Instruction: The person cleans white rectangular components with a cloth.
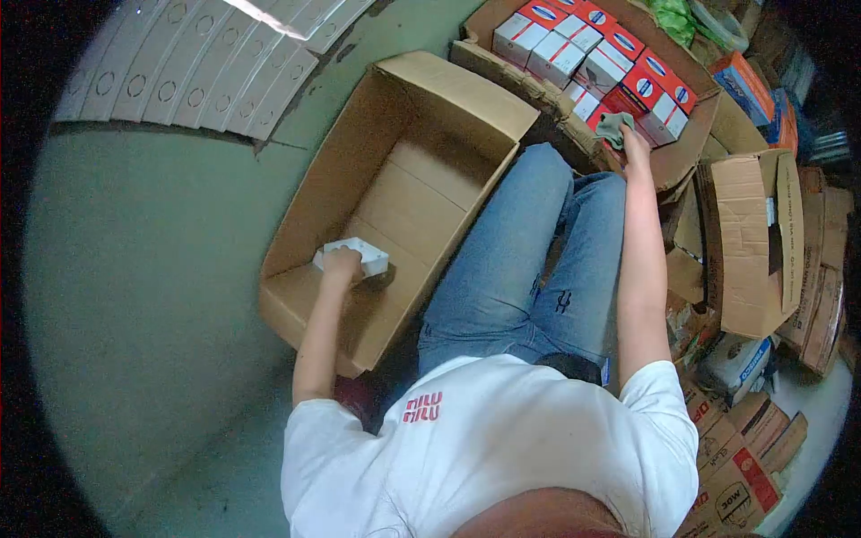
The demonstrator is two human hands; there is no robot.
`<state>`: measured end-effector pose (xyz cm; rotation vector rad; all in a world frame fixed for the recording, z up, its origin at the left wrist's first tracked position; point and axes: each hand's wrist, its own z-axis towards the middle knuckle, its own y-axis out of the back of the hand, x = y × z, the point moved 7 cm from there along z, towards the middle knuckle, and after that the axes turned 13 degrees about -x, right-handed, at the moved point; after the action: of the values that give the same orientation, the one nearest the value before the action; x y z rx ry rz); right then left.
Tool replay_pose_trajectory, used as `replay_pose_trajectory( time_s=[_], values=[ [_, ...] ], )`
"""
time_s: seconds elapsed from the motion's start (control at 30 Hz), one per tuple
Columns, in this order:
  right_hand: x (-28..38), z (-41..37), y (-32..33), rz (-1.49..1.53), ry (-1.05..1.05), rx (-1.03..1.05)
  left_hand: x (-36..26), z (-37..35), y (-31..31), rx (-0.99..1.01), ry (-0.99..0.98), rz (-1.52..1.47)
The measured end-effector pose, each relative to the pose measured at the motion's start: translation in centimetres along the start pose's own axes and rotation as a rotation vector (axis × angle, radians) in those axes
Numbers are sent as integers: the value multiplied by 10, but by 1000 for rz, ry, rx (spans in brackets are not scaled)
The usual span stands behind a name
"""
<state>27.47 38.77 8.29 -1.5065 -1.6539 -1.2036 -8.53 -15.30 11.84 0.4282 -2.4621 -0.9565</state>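
My left hand (342,264) reaches down into a large open cardboard box (420,193) and grips a small white box (373,257) close over its bottom, near the near end. A crumpled grey-green cloth (614,127) is pinched in my right hand (636,149). That hand is at the near edge of a second cardboard box (549,108), which holds several red-and-white boxes (603,70) in rows. The cloth overlaps the nearest of these packages in this view.
Flattened and open cartons (749,247) are stacked on the right, with a wrapped white-and-blue package (737,366) below them. Orange-and-blue boxes (749,85) and a green plastic bag (673,18) are at the far right. Grey panels with round marks (193,67) line the upper left.
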Motion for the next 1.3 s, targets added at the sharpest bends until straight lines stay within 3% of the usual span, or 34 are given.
replay_pose_trajectory(
  time_s=[0.03, 0.1, 0.2, 0.4, 0.5, 0.53, 0.57, 0.63, 0.67, 0.7, 0.77, 0.8, 0.87, 0.97, 1.0, 1.07, 1.17, 1.3],
  values=[
    [-1, 2, 0, -1, 19, 9, -3, -10, 36, 47, -23, -94],
    [-22, 44, -5, -32, 175, 25, -4, -29, 97, -75, -51, -249],
    [-28, 55, -7, -37, 185, 63, -6, -55, 182, -284, -131, -455],
    [61, -58, 11, 82, 247, -227, -57, -92, 313, -796, -564, -963],
    [73, -68, 11, 147, 366, -331, -112, -82, 350, -658, -605, -1280],
    [78, -74, 12, 152, 400, -379, -133, -75, 364, -709, -687, -1253],
    [77, -72, 14, 134, 393, -438, -157, -57, 371, -669, -697, -1364],
    [95, -83, 16, 214, 595, -371, -204, -15, 389, -754, -711, -1444],
    [106, -94, 18, 250, 697, -334, -232, 26, 383, -638, -639, -1516],
    [118, -110, 21, 152, 779, -404, -254, 44, 384, -695, -571, -1455],
    [127, -126, 15, 113, 861, -328, -289, 60, 388, -969, -463, -1342],
    [130, -127, 13, 92, 907, -290, -312, 81, 382, -923, -511, -1390],
    [122, -120, 1, -243, 1186, -309, -339, 91, 375, -1007, -525, -1514],
    [116, -124, -16, -381, 1216, -78, -351, 107, 357, -788, -429, -1946],
    [116, -130, -20, -380, 1239, -23, -347, 110, 356, -825, -407, -1961],
    [118, -140, -22, -446, 1256, 12, -335, 113, 357, -891, -398, -1827],
    [118, -143, -29, -449, 1235, 48, -340, 138, 342, -918, -433, -1870],
    [122, -133, -25, -371, 1163, -80, -345, 110, 351, -933, -461, -1713]
  ],
)
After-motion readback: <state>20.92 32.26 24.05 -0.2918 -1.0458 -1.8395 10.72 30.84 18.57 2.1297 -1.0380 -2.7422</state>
